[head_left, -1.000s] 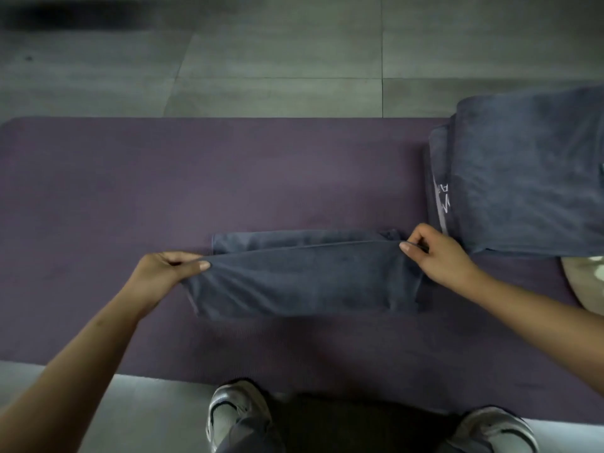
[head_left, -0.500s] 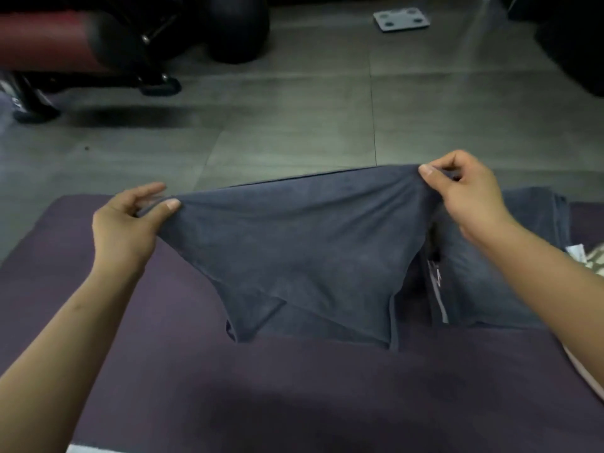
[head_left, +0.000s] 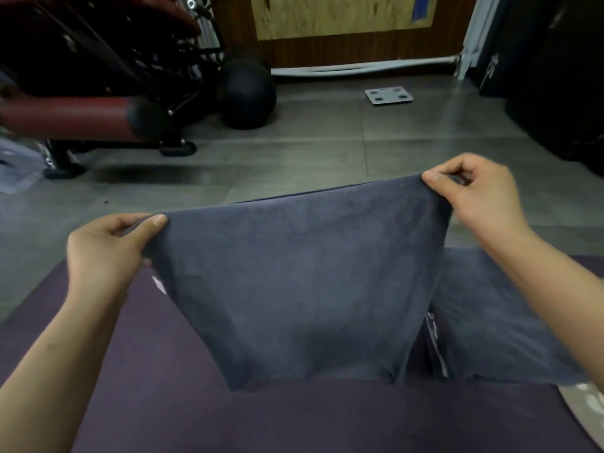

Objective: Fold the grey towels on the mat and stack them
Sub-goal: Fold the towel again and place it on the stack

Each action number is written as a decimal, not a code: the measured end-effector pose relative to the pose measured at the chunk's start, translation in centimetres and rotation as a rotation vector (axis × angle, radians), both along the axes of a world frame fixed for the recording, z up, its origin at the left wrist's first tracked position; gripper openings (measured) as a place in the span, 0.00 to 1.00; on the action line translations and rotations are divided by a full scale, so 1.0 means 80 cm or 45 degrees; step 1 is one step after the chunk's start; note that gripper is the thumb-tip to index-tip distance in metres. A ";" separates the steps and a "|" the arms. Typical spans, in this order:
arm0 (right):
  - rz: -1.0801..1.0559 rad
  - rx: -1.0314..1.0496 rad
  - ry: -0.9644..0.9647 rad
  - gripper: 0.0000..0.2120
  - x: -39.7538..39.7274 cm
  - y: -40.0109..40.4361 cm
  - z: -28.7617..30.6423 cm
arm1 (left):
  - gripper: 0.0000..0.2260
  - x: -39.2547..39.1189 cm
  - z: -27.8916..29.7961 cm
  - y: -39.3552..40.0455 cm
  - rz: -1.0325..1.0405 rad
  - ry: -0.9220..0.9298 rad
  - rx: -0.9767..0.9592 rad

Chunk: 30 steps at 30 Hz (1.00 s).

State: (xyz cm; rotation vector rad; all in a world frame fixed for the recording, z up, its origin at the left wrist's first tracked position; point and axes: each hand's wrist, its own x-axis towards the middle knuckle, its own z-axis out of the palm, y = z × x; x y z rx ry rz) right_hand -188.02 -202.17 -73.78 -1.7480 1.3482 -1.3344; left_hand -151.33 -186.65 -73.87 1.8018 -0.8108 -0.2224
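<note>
- Since half a second ago, both hands have lifted the towel (head_left: 294,282) higher, and more of the room behind shows.
- Head view: the left hand (head_left: 108,250) pinches the towel's top left corner between thumb and fingers.
- The right hand (head_left: 474,197) pinches the top right corner the same way, and it is higher than the left hand.
- The towel hangs down flat between the two hands, over the middle of the mat (head_left: 163,403). Its bottom edge is low, near the mat; I cannot tell if it touches.
- A pile (head_left: 496,335) of grey towels lies at the right end of the mat, just beside the hanging towel and partly behind the right arm.
- A pale thing (head_left: 585,403) peeks in at the mat's right edge, near the front corner.
- Past the mat's far edge is grey floor (head_left: 294,152).
- On the floor sit a black ball (head_left: 248,93), a flat scale (head_left: 389,95) and a red bench (head_left: 75,117) at the far left.
</note>
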 end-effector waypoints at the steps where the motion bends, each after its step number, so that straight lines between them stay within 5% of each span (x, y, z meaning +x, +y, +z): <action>1: -0.035 0.003 0.055 0.06 0.005 -0.008 0.000 | 0.04 0.004 0.000 -0.011 -0.020 0.119 -0.016; 4: -0.103 0.078 0.079 0.09 0.021 -0.037 -0.006 | 0.02 0.012 -0.001 -0.047 -0.070 0.340 -0.030; 9: -0.063 0.229 -0.304 0.09 0.045 -0.071 0.013 | 0.06 0.013 0.029 -0.098 -0.134 0.638 -0.244; 15: -0.036 0.106 -0.402 0.08 0.045 -0.062 0.071 | 0.05 0.012 0.079 -0.094 -0.123 0.550 -0.468; 22: 0.136 0.170 -0.066 0.08 0.004 -0.016 0.006 | 0.05 0.007 0.010 -0.011 -0.056 0.140 -0.119; 30: 0.553 0.699 0.173 0.09 -0.039 0.048 -0.164 | 0.10 0.020 -0.171 0.086 -0.435 0.205 0.464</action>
